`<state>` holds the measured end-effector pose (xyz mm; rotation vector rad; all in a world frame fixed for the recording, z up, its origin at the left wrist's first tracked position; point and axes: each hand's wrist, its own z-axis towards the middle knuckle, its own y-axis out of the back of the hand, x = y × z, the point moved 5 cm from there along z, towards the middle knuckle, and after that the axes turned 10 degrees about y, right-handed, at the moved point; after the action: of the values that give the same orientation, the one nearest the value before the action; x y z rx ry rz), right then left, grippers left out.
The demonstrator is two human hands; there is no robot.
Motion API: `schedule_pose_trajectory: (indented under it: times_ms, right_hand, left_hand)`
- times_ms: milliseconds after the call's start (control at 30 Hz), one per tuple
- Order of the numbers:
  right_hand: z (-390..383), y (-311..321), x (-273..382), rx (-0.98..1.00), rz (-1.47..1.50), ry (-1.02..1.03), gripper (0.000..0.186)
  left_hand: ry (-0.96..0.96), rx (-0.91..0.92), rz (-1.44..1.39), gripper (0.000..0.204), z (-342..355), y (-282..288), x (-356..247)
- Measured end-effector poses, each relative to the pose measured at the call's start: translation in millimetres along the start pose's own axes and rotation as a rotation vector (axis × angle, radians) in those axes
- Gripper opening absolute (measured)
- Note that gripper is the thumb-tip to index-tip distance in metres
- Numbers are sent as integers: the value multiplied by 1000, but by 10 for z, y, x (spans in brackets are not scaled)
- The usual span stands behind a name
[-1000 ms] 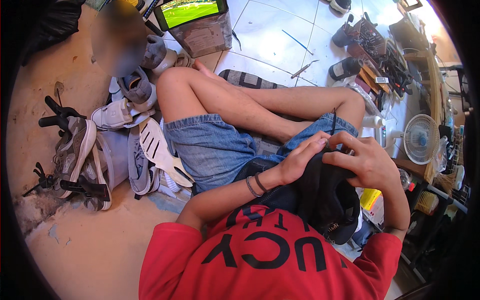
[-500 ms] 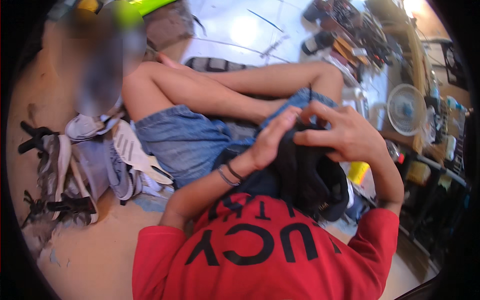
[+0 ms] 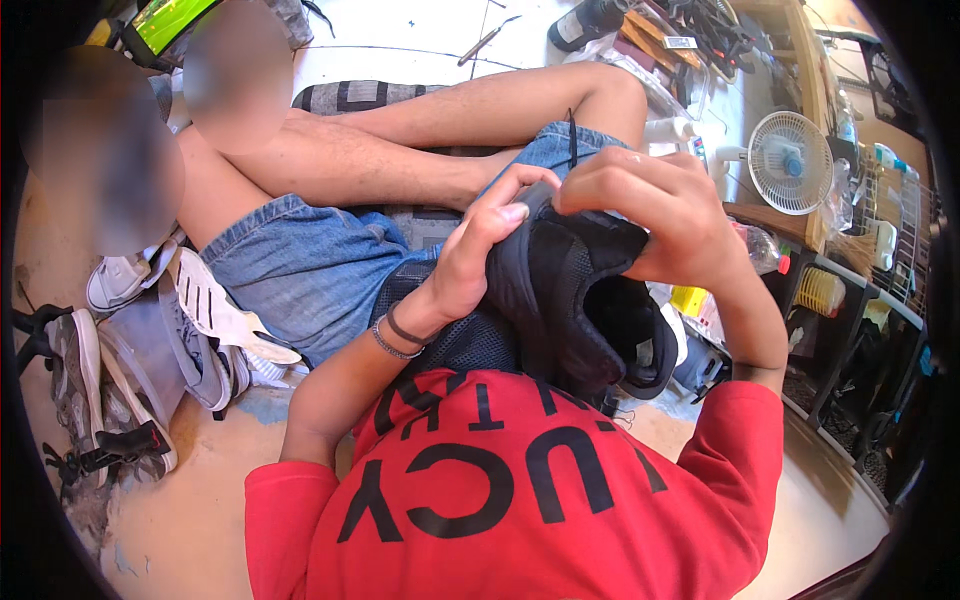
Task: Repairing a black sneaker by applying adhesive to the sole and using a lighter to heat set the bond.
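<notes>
A black shoe (image 3: 560, 300) rests in my lap, its toe pointing away from me and its dark opening on the near right side. My left hand (image 3: 470, 245) grips the sole edge near the toe, with the thumb on top. Bent over the toe from the other side, my right hand (image 3: 660, 205) has its fingers curled in close to my left fingertips. A thin dark strand or tool (image 3: 572, 135) sticks up beside the right knuckles; its kind is unclear. Whatever the right fingertips pinch is hidden.
Several worn shoes (image 3: 85, 380) and a pale sole-shaped piece (image 3: 215, 300) lie on the floor at left. A white fan (image 3: 790, 162) stands at right, near a plastic bottle (image 3: 760, 248) and a dark shelf rack (image 3: 850, 370). A thin tool (image 3: 488, 40) lies on white tiles ahead.
My left hand has gone from stretched fingers to a grip on the shoe's edge. The shoe has turned so that its opening shows. The whole view has shifted slightly.
</notes>
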<state>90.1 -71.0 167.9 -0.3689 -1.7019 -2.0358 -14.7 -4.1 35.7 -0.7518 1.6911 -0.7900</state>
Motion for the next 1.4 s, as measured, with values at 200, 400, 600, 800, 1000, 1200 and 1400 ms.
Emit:
schedule_pose_trajectory:
  times_ms: [200, 400, 600, 800, 1000, 1200, 1400]
  right_hand:
    - [-97, 34, 67, -53, -65, 39, 21]
    - [-192, 31, 120, -143, -32, 160, 24]
    - [-213, 3, 190, -233, -172, 199, 13]
    - [-249, 32, 231, -214, -158, 199, 16]
    - [-246, 15, 248, -268, -209, 232, 15]
    - [-221, 29, 311, -185, -167, 221, 23]
    - [-197, 34, 392, -156, -182, 200, 24]
  left_hand:
    - [6, 101, 36, 61, -21, -40, -39]
    - [43, 97, 71, 65, -31, -90, -17]
    - [75, 82, 158, 67, -28, -89, -6]
    - [61, 84, 197, 67, -37, -103, 3]
    - [74, 78, 100, 67, -41, -141, -16]
    - [35, 60, 167, 66, -41, -122, -11]
    - [-24, 114, 212, 64, -60, -144, -30]
